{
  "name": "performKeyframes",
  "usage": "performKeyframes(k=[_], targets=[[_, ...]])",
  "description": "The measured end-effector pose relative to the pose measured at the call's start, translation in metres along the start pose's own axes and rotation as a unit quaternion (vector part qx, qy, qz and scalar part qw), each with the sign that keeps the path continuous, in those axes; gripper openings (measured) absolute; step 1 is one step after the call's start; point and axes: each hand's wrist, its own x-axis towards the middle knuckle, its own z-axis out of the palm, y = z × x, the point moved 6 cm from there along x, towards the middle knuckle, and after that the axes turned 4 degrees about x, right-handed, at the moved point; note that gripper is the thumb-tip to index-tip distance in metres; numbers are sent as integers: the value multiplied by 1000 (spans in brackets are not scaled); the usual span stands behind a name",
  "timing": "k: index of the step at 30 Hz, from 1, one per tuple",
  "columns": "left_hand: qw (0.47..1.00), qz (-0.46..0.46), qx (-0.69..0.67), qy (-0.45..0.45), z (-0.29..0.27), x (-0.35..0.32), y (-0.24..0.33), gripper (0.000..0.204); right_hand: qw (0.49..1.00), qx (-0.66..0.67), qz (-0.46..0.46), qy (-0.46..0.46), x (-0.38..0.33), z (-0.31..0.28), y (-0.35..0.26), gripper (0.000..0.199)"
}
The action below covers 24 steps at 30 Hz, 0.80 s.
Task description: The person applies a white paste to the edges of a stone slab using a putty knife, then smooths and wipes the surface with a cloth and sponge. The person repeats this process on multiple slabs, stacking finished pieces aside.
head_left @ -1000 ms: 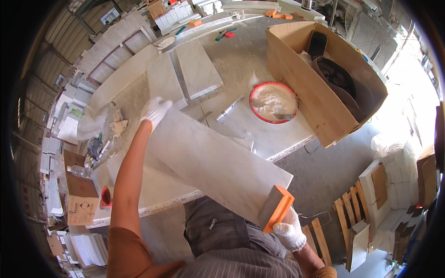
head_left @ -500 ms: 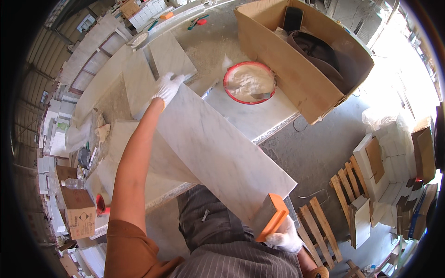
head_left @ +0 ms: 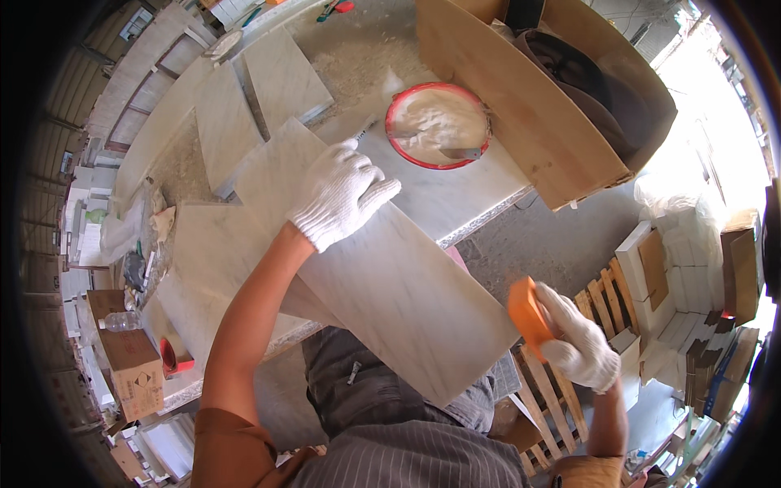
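A long white marble slab (head_left: pixel 407 285) with grey veining slants from the table toward my lap, its near end over my apron. My left hand (head_left: pixel 340 193), in a white knitted glove, lies across the slab with its fingers over the far long edge. That hand is closed on the edge; the fingers' undersides are hidden. My gloved right hand (head_left: pixel 579 337) is closed around an orange block-shaped hand tool (head_left: pixel 530 315), held just off the slab's right end. Beyond the slab sits a red-rimmed tub (head_left: pixel 480 102) of white paste with a putty knife (head_left: pixel 461 153) in it.
More marble slabs (head_left: pixel 285 77) lie on the dusty table. A large open cardboard box (head_left: pixel 521 106) with dark contents stands at the far right. A smaller carton (head_left: pixel 134 382) and a plastic bottle (head_left: pixel 122 322) are at left. Wooden pallets (head_left: pixel 549 403) lie on the floor at right.
My left hand has slid from the slab's far end toward its middle. My right hand has carried the orange tool up and right, off the slab's near end. The view has shifted slightly.
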Motion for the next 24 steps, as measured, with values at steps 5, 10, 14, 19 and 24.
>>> performKeyframes(k=[5,10,14,19,24], targets=[[999,-34,13,-22,1,9,2,32,996,-73,5,-42,6,8,9,72],[999,-52,4,4,1,10,3,34,992,-86,-15,-88,100,32,-38,72],[997,-77,-18,-21,1,7,-4,36,991,-73,29,-111,50,16,-13,78],[997,-78,6,7,0,12,1,36,993,-69,-1,-91,93,26,-32,79],[997,-71,6,33,-2,9,-1,36,990,-52,51,-121,100,29,-29,79]])
